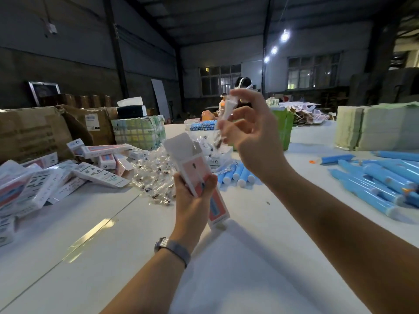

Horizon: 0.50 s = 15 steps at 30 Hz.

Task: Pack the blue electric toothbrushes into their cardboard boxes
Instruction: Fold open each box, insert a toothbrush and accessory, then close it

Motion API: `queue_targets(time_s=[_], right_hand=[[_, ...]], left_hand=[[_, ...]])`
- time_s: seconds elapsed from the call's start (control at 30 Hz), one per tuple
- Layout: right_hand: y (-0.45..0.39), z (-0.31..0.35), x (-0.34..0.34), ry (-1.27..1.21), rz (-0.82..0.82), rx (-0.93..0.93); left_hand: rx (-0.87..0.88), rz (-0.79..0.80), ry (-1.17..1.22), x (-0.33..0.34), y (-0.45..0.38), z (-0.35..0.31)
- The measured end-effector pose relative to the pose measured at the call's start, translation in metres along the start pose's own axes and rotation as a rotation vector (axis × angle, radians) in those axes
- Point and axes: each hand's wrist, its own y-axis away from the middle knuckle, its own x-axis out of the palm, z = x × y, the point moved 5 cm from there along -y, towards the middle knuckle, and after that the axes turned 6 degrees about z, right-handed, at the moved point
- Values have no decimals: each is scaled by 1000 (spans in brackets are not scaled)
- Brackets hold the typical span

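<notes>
- Pink-and-white cardboard box point(199, 177), top flap open, stands tilted in the left hand point(192, 196), fingers and thumb curled round its middle; a watch point(172, 248) sits on that wrist.
- The right hand point(251, 137) is raised above and just right of the box, fingertips pinching a small clear plastic packet point(224, 116), forearm slanting up from the lower right.
- Blue toothbrushes point(376, 180) lie on the white counter point(226, 268) well right of the right arm; a few more point(238, 173) lie beyond the box.
- Packed boxes point(56, 177) are heaped left of the left hand, with a pile of clear packets point(156, 175) between.
</notes>
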Motion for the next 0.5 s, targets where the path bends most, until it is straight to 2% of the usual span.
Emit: queue_targets(time_s=[0.17,0.27,0.43,0.5], right_hand=[[6,4,13,187,31,-99],[8,4,14,302,27,-132],[6,17,9,337,-61,-241],[4,16,10,459,-7,-242]], left_hand=[[-96,79,153,14,6,1],[-45,109,54,17,7,1],[2,182,-8,23,9,5],[26,166,-19,22,9,4]])
